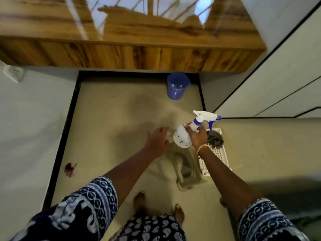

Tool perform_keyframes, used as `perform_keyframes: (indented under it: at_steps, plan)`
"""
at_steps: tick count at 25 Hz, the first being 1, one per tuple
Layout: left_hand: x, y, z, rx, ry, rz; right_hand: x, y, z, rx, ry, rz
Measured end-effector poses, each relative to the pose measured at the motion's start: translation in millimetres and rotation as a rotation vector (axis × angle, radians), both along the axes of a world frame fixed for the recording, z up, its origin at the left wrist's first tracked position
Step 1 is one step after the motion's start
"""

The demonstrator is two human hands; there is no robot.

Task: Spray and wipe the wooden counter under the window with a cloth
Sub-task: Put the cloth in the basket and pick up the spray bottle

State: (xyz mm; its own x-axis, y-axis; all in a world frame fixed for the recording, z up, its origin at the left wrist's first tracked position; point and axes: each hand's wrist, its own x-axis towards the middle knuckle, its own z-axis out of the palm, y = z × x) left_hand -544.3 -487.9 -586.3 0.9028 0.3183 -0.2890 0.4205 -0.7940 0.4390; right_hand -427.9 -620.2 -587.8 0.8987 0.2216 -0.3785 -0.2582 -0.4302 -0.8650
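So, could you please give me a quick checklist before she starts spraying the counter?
1. Bottle in right hand: ok, held by its neck.
2. Finger on trigger: not ok, hand sits below the spray head.
3. Nozzle facing counter: not ok, it points right.
4. Cloth in hand: not ok, it lies in the basket.
5. Left hand free: ok, open.
6. Liquid in bottle: cannot tell.

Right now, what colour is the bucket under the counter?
Blue; the bucket shows best in the head view.
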Motion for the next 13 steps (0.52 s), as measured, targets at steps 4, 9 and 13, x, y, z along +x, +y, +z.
perform_keyframes:
  at_steps: [4, 9, 13]
  plan:
    - [25, -72, -34, -0.058, 0.07, -0.059, 20, -77, -38, -0.031, 0.005, -0.098]
    - [52, -148, -93, -0.065, 0.085, -0.085, 52, -159, -106, -0.135, -0.001, -0.17]
    - [61, -188, -135, -0.07, 0.139, -0.079, 73, -195, -161, -0.189, 0.023, -0.164]
